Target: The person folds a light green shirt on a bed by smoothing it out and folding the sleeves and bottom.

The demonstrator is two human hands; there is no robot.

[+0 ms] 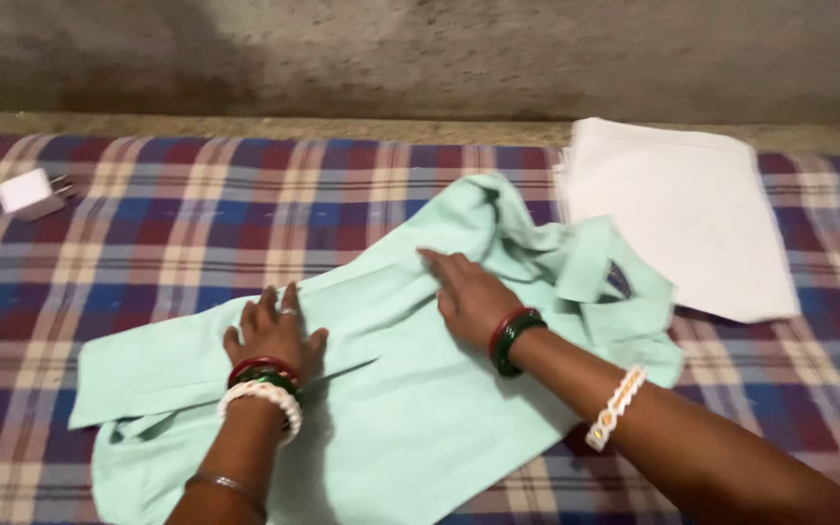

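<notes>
A pale green shirt (381, 389) lies spread on a plaid bed cover (187, 224), running from the 8 o'clock corner of the view up toward 1 o'clock, where its collar (600, 277) sits rumpled.

The left hand (274, 335) rests flat on the shirt at 7 o'clock from centre, palm down, fingers spread, gripping nothing. The right hand (469, 297) lies flat on the cloth just right of centre, fingers extended toward 10 o'clock, pressing the fabric without closing on it. Both wrists carry bangles.

Edges: the left sleeve edge (99, 384) ends at 8 o'clock, with bare cover beyond it. The collar end lies just beside a folded white cloth (682, 214) at 2 o'clock; the collar overlaps the white cloth's lower left edge.

Open room: bare cover extends from 9 to 12 o'clock. A white charger plug (31, 192) lies at 10 o'clock, well apart from the shirt. A grey wall (420, 58) bounds the bed at 12 o'clock.
</notes>
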